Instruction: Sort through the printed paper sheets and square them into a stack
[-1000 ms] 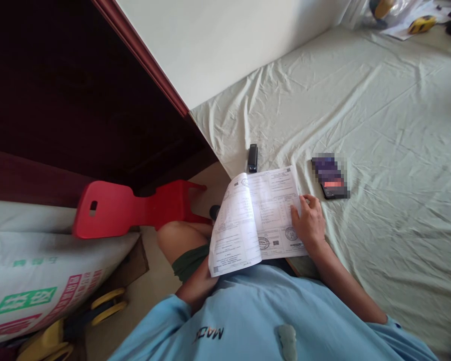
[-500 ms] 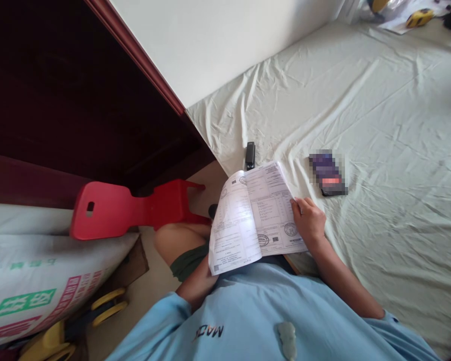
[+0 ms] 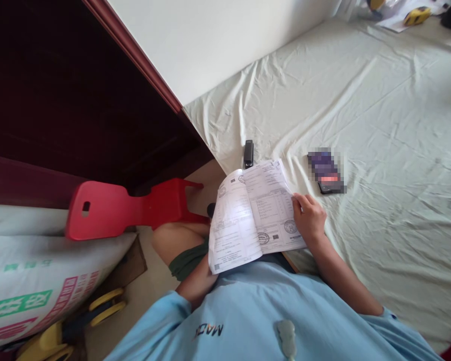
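A stapled-looking stack of printed documents [image 3: 233, 225] lies open over my lap, its pages covered in small print, tables and round stamps. My right hand [image 3: 310, 215] is closed on the right edge of the right-hand page, thumb and finger pinching the paper. At the upper right corner the sheets stand slightly apart. My left forearm [image 3: 201, 278] runs under the left-hand page; the left hand itself is hidden beneath the paper, so its fingers do not show.
Beyond the papers, a small black device [image 3: 248, 153] and a blurred phone [image 3: 326, 171] rest on the pale sheet [image 3: 379, 125]. A yellow tape measure [image 3: 417, 16] sits at the far right. On the left are a red plastic chair [image 3: 101, 210] and a printed sack [image 3: 41, 281].
At the upper right corner of the documents, the sheets have come a little apart, with the right hand still on the page edge. The whole view has shifted slightly.
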Available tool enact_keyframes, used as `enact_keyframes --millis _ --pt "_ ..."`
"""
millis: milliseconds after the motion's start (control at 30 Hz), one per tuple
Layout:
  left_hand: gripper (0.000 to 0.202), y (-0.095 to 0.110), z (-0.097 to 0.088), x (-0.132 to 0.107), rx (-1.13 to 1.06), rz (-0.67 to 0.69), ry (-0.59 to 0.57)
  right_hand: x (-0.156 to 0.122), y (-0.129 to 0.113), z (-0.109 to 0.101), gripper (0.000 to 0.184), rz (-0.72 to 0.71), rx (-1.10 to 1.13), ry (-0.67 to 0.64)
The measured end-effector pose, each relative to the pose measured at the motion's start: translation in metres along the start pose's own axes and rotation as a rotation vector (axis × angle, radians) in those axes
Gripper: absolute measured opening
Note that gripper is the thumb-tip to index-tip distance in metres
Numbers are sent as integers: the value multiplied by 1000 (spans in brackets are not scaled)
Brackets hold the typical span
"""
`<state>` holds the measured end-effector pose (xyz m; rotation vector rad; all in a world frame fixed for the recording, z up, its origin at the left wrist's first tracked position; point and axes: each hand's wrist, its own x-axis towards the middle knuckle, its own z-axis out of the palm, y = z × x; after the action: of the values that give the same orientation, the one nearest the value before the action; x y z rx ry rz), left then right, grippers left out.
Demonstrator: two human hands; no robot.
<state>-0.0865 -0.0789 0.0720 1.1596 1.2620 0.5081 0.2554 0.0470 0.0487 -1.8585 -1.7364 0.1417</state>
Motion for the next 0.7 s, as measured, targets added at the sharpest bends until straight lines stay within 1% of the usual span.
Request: enact_keyframes --millis 100,167,233,333,400,500,533,600,633,700 --pt "91 2 -1 -1 -10 2 -3 1 -1 0 30 37 47 4" --pt "93 4 -1 -3 -8 -16 -3 3 -2 -2 29 64 84 -27" --pt "90 9 -2 -4 8 -32 -2 7 -1 -6 29 94 123 -104" --pt "84 18 1 -4 19 -31 9 15 5 -15 31 175 216 -265" --pt "86 26 4 -2 11 -24 10 20 11 -22 40 260 377 -379" --pt "88 37 7 2 -4 -31 10 25 16 -32 62 495 831 -590" --pt "86 39 8 3 -8 -40 9 26 16 -35 66 581 986 -661" --pt "82 43 9 6 -28 -62 4 25 14 -36 66 689 1212 -759" --pt "81 45 10 7 -46 -74 -6 23 12 -35 61 696 1277 -781" --pt "78 51 13 9 -97 -90 -21 19 8 -30 52 639 1328 -780"
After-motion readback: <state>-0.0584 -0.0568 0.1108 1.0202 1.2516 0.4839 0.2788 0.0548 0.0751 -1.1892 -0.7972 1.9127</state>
